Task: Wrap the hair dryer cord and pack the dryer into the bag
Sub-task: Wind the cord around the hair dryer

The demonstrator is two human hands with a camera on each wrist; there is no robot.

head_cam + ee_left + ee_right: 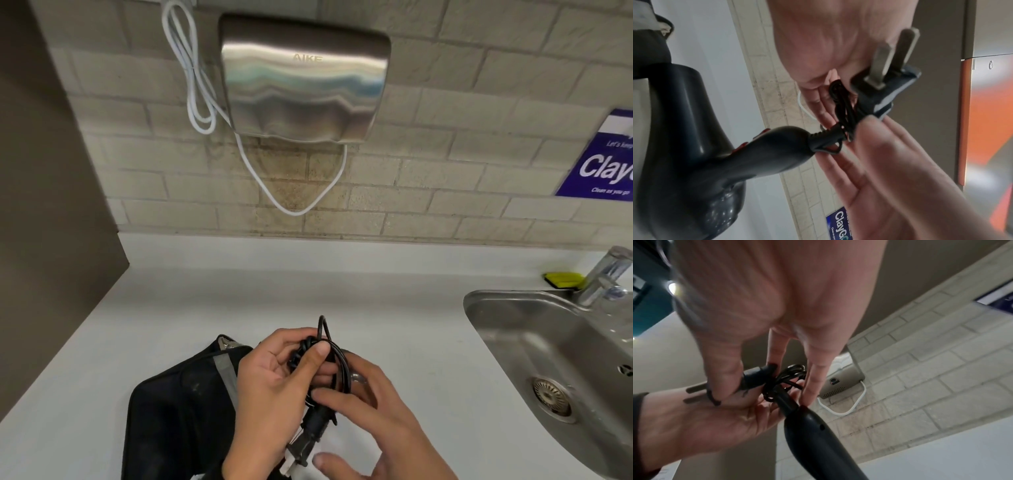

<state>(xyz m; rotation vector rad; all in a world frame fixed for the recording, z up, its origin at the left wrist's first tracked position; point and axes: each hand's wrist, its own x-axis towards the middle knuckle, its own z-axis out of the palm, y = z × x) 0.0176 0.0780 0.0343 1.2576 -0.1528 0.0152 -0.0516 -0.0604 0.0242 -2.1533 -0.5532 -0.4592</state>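
My left hand (274, 377) grips the coiled black cord (337, 359), thumb pressed on top of the bundle. My right hand (373, 411) pinches the plug (310, 431) between thumb and index finger, prongs pointing toward me. In the left wrist view the dark hair dryer (684, 146) hangs below the cord (842, 104), and the plug (884, 87) shows two flat prongs. From the right wrist the dryer's handle (813, 434) runs down from the bundle (785, 379). The black bag (178, 418) lies on the counter under and left of my hands. My hands hide the dryer's body in the head view.
The white countertop (239, 291) extends to a brick wall. A steel sink (513, 325) with a tap (606, 274) and a yellow sponge (563, 279) is at the right. A wall hand dryer (305, 78) trails a white cable (298, 205). A dark panel (44, 171) bounds the left.
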